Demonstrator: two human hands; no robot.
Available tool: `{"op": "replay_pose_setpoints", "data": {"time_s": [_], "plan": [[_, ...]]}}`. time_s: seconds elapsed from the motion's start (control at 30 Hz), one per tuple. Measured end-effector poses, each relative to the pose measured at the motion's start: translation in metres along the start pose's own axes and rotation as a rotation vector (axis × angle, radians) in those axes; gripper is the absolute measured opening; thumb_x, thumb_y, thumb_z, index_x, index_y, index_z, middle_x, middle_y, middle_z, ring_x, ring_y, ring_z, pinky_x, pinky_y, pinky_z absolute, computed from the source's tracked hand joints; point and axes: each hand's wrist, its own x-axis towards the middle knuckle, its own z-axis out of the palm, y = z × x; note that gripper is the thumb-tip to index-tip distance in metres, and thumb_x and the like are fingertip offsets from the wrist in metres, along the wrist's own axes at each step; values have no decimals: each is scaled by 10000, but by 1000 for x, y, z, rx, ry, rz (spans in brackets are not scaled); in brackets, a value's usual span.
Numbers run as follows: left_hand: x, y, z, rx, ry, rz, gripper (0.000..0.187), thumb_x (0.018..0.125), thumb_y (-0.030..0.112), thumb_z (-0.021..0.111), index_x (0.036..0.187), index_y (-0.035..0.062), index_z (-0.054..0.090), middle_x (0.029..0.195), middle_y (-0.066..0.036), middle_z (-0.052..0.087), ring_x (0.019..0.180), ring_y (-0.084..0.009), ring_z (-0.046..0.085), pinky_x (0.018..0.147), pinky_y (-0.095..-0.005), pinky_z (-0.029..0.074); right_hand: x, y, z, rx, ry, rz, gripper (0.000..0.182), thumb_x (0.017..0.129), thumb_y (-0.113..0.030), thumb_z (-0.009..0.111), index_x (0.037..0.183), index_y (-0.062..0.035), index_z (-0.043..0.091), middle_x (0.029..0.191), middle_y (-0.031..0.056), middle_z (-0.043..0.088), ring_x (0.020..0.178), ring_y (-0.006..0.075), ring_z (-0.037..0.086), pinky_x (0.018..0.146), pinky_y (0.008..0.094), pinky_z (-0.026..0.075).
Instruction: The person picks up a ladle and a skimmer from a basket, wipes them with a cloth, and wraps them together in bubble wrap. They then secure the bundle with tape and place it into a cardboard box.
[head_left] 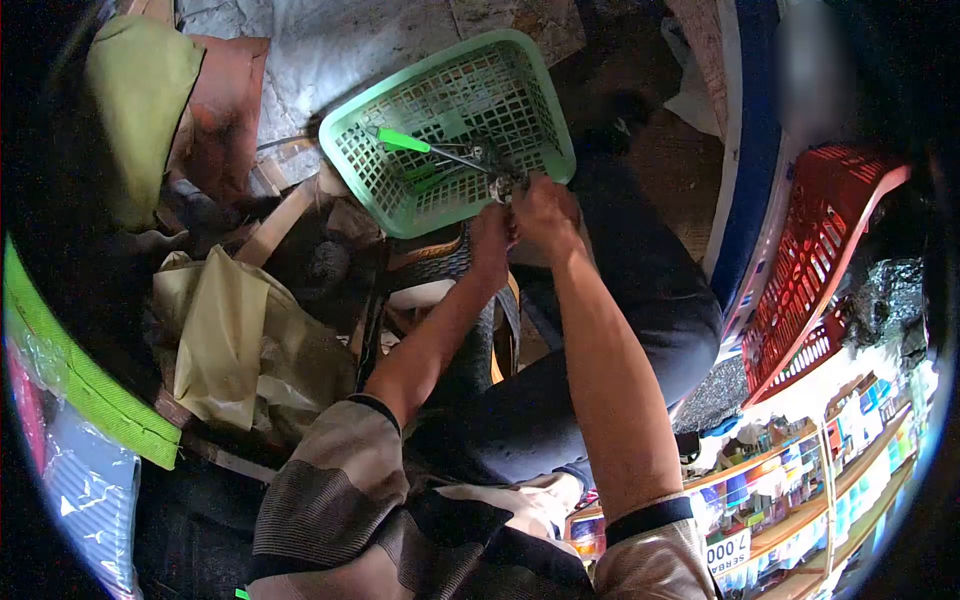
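Metal part (505, 187), head view: you've got it up at the basket's near rim, left hand (491, 236) and right hand (546, 212) close together, fingers curled in and pinching it; exact fingertip contact partly hidden. Probably two-handed to steady something so small, and over the basket (552, 106) so drops land inside. Screwdriver (407, 141) slants across the basket, shaft pointing at your fingers; can't tell if held. Basket: pale green plastic, gridded, rounded corners. Screwdriver: bright green handle, thin straight shaft. Part: dark, irregular, some shine.
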Motion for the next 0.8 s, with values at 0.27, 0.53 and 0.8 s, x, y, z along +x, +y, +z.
{"op": "replay_pose_setpoints", "data": {"time_s": [0.27, 0.53, 0.8], "plan": [[159, -30, -34, 841, 390, 587, 218, 1090, 249, 540, 1047, 84, 677, 900, -58, 721, 733, -195, 644, 622, -370, 480, 5, -3, 7, 124, 311, 8, 433, 1008, -358, 558, 1308, -75, 688, 1299, 310, 687, 1243, 512, 634, 1019, 590, 533], [237, -46, -58, -664, -178, -308, 247, 1112, 227, 514, 1193, 74, 690, 1089, -87, 734, 954, -235, 701, 779, -401, 593, -46, -64, -58, 96, 312, -126, 376, 1033, -366, 563, 1196, -46, 673, 1153, 306, 725, 1134, 534, 667, 971, 611, 530], [166, -55, -105, 84, -274, 476, 279, 1111, 206, 539, 1294, 54, 686, 1292, -124, 699, 1210, -232, 673, 998, -419, 605, -106, -22, -93, 6, 399, -554, 223, 1048, -229, 605, 1057, -6, 606, 880, 282, 703, 843, 513, 686, 712, 555, 548]]}}
